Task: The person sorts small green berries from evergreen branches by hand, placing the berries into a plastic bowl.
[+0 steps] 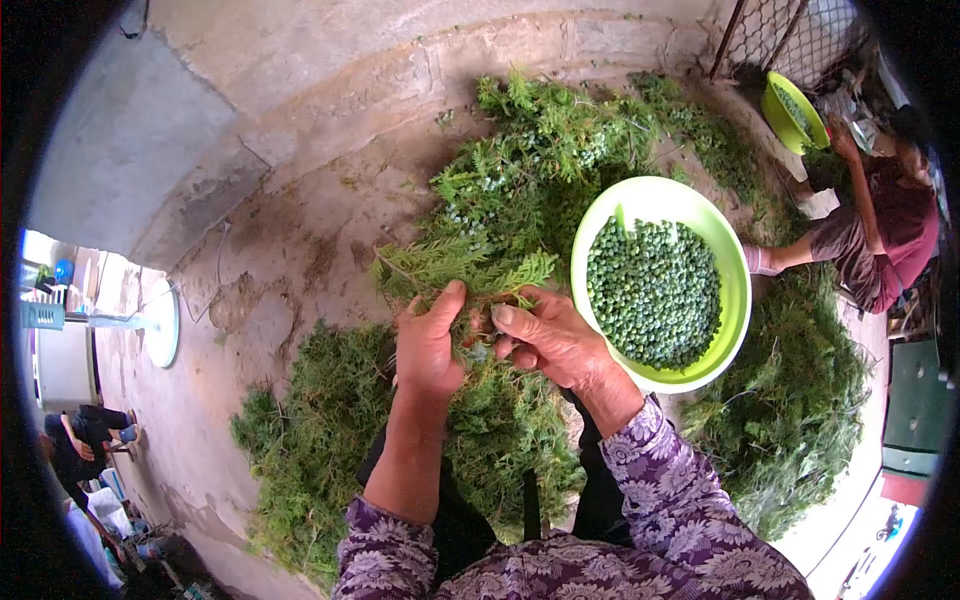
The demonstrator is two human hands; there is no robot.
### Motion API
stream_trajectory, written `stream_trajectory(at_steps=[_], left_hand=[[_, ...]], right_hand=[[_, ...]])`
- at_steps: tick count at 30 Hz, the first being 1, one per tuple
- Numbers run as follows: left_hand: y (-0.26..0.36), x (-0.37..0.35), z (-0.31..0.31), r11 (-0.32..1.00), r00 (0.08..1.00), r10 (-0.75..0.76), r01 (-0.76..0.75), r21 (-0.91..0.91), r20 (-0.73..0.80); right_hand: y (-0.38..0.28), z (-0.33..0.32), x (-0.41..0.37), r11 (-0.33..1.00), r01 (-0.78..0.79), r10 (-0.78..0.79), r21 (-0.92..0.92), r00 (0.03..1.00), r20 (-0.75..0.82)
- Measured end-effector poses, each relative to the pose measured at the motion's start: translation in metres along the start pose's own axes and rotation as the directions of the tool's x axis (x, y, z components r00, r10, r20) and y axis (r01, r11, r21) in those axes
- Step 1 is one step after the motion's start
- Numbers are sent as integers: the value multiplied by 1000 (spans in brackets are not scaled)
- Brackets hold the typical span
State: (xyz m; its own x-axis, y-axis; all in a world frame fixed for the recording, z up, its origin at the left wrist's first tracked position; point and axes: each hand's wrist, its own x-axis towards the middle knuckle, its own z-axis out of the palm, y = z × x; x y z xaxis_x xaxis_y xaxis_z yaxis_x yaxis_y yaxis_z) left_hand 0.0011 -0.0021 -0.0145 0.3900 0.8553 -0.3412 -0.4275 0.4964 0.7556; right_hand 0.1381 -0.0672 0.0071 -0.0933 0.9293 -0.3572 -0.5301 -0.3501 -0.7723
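My left hand is closed, thumb and fingers pinching a leafy evergreen sprig. Close beside it, my right hand is also closed, its thumb and fingertips pinched at the sprig's stem. Whether a berry lies between the right fingertips cannot be made out. Just right of my right hand stands a light green basin, partly filled with small round green berries. Beyond my hands lies a heap of evergreen branches bearing pale bluish berries.
More cut branches lie around my legs and at the right. A co-worker sits at the right near another green basin. Another person sits at the far left, near a standing fan. A concrete wall runs behind.
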Motion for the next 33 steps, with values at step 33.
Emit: stream_trajectory(at_steps=[33], left_hand=[[-3, 0, 16, 983, 935, 181, -179, 35, -305]], right_hand=[[5, 9, 1, 944, -40, -17, -328, 985, -170]])
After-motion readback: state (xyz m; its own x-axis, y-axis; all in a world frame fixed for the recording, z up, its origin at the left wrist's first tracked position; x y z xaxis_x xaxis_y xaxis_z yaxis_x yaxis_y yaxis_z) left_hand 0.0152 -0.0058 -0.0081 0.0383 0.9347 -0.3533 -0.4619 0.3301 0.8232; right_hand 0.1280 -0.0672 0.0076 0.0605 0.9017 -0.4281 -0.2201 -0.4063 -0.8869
